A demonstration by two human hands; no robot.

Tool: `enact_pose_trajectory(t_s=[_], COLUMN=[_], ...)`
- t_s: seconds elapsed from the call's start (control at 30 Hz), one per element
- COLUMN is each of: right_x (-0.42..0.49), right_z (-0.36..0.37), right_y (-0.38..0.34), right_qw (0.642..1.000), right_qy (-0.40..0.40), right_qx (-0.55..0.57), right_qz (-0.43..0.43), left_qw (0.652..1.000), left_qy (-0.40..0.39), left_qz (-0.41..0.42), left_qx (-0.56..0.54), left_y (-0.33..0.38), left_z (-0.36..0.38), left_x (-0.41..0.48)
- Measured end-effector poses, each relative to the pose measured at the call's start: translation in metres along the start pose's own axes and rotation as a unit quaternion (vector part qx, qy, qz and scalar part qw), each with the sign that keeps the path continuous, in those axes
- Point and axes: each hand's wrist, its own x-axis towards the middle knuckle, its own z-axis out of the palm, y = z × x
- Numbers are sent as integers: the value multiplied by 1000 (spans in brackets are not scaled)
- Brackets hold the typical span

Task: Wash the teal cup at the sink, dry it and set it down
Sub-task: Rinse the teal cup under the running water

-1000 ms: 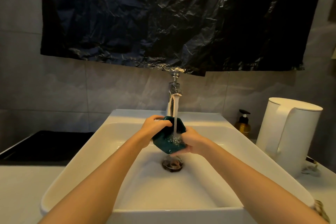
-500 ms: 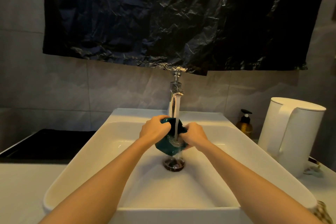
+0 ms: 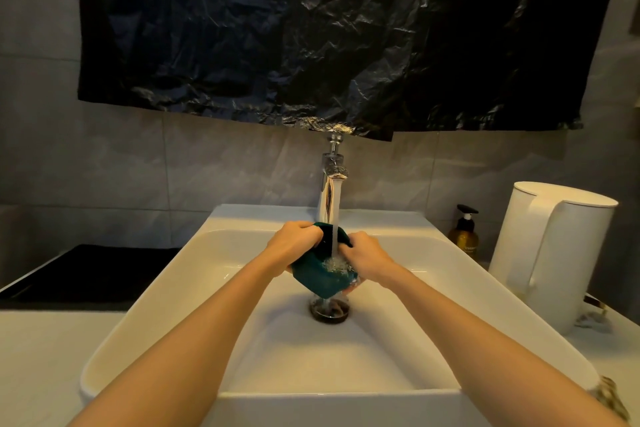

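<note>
The teal cup [image 3: 322, 279] is held tilted above the drain [image 3: 329, 311] inside the sink [image 3: 173, 315], with the tap stream [image 3: 335, 218] falling into its mouth. The left grip [image 3: 298, 241] is curled round the cup's left wall and rim. The right grip [image 3: 365, 260] is curled on the right rim, its fingertips hidden. Handling estimate: rigid, light, probably breakable, slippery while wet. Hold wall and rim with opposed fingers; support the base before lifting it clear.
</note>
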Motion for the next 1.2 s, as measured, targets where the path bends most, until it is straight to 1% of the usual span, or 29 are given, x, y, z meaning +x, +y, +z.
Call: enact_pose_trajectory(t_s=[0.03,0.1,0.13,0.2,0.27,0.3,0.33,0.37,0.4,0.43,0.5,0.57,0.63,0.7,0.73,0.8,0.87,0.9,0.93,0.97,1.0,1.07,1.13,1.17,1.2], right_x=[-2,-7,-8,-8,-8,-10,-9,-10,-9,-8,-6,-5,-6,-9,-10,-10,-9,-8,-7,-7,-5,-5,-6,-6,-6], right_z=[0,-1,-2,-6,-9,-11,-11,-12,-12,-13,-14,-18,-21,-23,-25,-27,-28,-29,-30,-30,-30,-29,-25,-23,-22], right_y=[-1,-2,-2,-2,-5,-8,-11,-14,-15,-17,-18,-15,-11,-10,-11,-13,-13,-13,-12,-12,-12,-13,-14,-15,-16], right_qw=[1000,989,975,932,896,886,885,897,916,934,967,987,993,994,994,995,996,997,997,997,996,993,991,990,989], right_qy=[-26,-113,-160,-226,-232,-218,-194,-164,-131,-97,-42,-20,-25,-47,-58,-63,-46,-31,-10,12,31,62,86,90,88], right_qx=[15,97,156,275,354,377,384,369,336,296,201,106,51,23,13,3,15,23,31,39,47,58,69,81,98], right_qz=[-1,5,15,71,133,159,176,181,178,173,152,120,105,94,87,75,71,72,72,73,74,80,81,76,65], left_qw=[1000,1000,1000,1000,993,983,970,957,951,956,979,992,997,999,998,987,980,985,993,999,996,973,937,929,933], left_qy=[0,1,-1,-3,-4,-12,-23,-38,-51,-60,-72,-74,-59,-37,-21,29,67,70,64,48,23,-50,-133,-153,-153], left_qz=[0,5,2,-22,-76,-107,-133,-150,-158,-157,-115,-66,-41,-16,2,41,68,67,52,18,-18,-92,-164,-178,-175], left_qx=[4,10,7,-22,-94,-148,-204,-246,-259,-242,-151,-72,-27,21,61,152,174,141,78,-4,-84,-206,-277,-285,-276], left_y=[0,-3,-3,-3,-2,-2,-2,-2,-3,-4,-10,-18,-25,-30,-31,-32,-30,-29,-28,-26,-24,-21,-16,-14,-14], left_z=[0,-2,-3,-4,-4,-4,-4,-4,-3,0,8,17,25,31,32,33,34,34,35,34,33,29,26,25,25], left_x=[0,0,0,-1,-2,-3,-3,-4,-5,-4,0,4,6,7,8,13,14,15,17,17,17,18,12,8,8])
